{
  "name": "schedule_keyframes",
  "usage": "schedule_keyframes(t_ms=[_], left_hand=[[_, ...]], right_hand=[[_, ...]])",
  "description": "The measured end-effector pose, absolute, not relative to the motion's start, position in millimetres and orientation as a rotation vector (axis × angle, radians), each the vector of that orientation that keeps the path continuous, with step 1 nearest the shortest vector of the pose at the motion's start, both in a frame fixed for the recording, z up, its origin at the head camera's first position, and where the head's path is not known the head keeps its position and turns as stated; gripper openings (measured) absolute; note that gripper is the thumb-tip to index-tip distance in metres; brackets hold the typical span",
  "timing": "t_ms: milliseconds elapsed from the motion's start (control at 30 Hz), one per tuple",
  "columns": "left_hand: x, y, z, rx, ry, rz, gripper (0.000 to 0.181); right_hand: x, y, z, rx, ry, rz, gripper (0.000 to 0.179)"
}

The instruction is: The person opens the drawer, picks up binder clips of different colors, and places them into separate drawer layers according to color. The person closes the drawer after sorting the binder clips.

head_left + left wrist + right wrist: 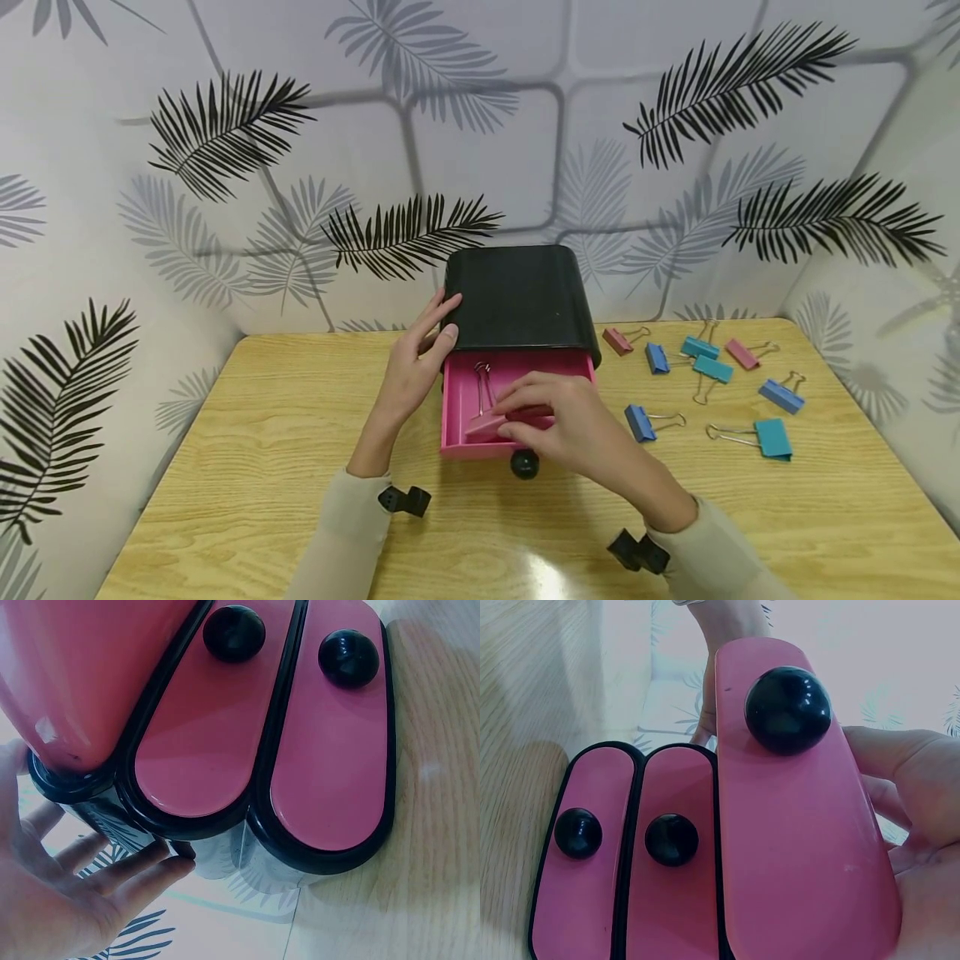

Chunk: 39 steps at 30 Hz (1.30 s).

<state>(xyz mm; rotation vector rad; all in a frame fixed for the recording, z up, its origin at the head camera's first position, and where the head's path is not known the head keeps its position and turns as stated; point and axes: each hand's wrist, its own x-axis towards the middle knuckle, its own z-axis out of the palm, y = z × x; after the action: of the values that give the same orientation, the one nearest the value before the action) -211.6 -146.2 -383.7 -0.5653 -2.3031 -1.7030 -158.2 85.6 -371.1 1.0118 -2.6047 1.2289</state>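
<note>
A black cabinet with pink drawers stands on the table, and its top drawer is pulled out. In the head view my left hand rests against the cabinet's left side, thumb near the top edge. The left wrist view shows that hand's fingers spread along the side. Over the open drawer, my right hand pinches the end of a pink binder clip, whose wire handles point toward the back. The right wrist view has the drawer front covering the clip and fingertips.
Several binder clips lie right of the cabinet, among them a blue one, a large teal one and a pink one. Two lower drawers are closed. A patterned wall stands behind the table.
</note>
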Motion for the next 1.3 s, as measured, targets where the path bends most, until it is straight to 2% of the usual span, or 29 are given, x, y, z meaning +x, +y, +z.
schedule_keyframes(t_ms=[300,533,1300], left_hand=[[-232,-152,-413,-0.579,-2.284,-1.683,0.045],[-213,-147,-386,-0.573,-2.307,-1.695,0.045],[-212,-147,-385,-0.573,-2.297,-1.713,0.046]], right_hand=[[-163,83,-371,1.011,-2.651,1.339,0.014],[-166,82,-373,1.033,-2.676,1.324,0.009],[-171,86,-372,1.033,-2.781,1.359,0.009]])
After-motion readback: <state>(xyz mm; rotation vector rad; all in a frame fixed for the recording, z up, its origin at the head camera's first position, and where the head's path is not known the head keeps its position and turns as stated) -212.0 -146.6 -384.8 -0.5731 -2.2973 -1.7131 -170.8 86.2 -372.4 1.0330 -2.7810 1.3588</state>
